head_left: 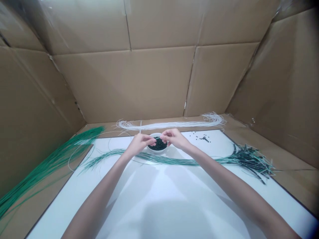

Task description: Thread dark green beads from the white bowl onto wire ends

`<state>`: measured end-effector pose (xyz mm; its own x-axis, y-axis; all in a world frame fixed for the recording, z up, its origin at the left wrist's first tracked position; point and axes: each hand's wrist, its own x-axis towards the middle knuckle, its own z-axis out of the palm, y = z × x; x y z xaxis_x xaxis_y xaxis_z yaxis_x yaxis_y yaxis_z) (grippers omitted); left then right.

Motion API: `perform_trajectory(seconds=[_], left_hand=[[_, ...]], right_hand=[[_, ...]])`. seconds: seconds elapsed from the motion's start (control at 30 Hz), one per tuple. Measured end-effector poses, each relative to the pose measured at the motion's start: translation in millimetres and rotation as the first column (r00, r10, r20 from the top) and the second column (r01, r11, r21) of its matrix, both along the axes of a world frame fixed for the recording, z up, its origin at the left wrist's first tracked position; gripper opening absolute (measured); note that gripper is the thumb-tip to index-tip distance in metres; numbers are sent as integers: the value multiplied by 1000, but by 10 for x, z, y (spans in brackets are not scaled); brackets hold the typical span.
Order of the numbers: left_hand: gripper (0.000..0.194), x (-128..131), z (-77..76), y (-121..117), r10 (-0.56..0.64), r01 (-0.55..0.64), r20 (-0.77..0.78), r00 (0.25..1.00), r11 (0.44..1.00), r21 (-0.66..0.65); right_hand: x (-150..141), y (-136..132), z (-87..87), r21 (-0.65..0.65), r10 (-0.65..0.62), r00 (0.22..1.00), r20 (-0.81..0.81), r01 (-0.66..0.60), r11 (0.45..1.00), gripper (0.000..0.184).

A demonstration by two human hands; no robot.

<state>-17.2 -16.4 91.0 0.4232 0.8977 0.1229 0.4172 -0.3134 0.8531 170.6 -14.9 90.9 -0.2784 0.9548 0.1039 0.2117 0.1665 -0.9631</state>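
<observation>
Over a small white bowl of dark beads, my two hands meet with their fingertips a short gap apart. A short stretch of thin pale cord spans that gap. My left hand pinches it from the left, and my right hand pinches it from the right. Whether a bead is on the cord is too small to tell. Just below the hands, a long bundle of green cords runs across the white board, passing under both forearms. Its right end carries dark beaded, pale-tipped strands.
Behind the bowl lies a bundle of white cords. Loose dark beads are scattered at the board's back right. More green cords spread along the left side. Cardboard walls enclose the white board.
</observation>
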Motion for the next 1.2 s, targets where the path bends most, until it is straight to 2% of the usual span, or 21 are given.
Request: perform_trajectory(seconds=[0.13,0.4,0.57,0.8,1.2], left_hand=[[31,13,55,-72,69,-67,106,992,998,-20],[29,92,44,-86,31,-23,177,984,999,-47],[32,98,25,-73,49,-32,206,977,996,-83],[33,112,65,-87,38,-12,219,975,993,-116],[28,137,70,-86,5,21,200,980,991,-129]], right_hand=[[-40,-112,28,5,-14,999,-51,14,1000,24],[-111,-169,13,9,-80,979,-185,83,996,23],[-106,-156,9,-35,-129,962,-240,125,992,22],[-65,-139,63,-37,-178,951,-253,175,984,24],[-14,-93,44,2,-148,967,-208,152,988,24]])
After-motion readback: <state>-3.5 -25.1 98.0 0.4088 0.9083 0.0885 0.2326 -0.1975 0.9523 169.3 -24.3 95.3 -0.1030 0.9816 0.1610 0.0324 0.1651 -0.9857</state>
